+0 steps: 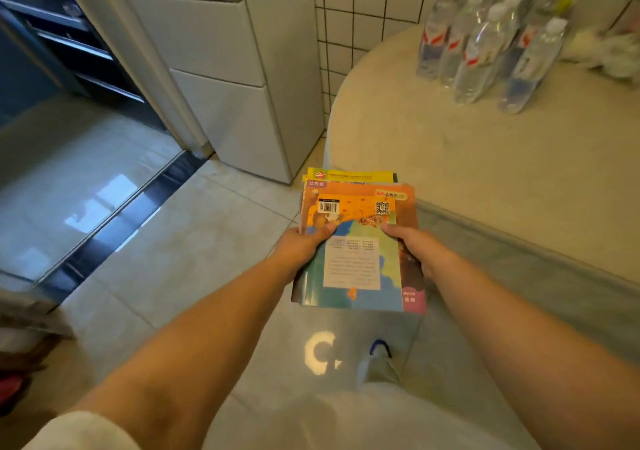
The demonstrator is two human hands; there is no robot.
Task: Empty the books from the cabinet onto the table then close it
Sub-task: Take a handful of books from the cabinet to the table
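Gripping a loose stack of books (pixel 360 242) with left hand (pixel 301 245) and right hand (pixel 415 245) short of the table's (pixel 450 159) near edge, risking slippery covers sliding floorward.

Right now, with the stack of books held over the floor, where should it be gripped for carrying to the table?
Keep the stack of books gripped at its two long side edges, left hand and right hand, thumbs on top. It lies flat and fanned, so clamping both sides should stop slipping on the way to the table.
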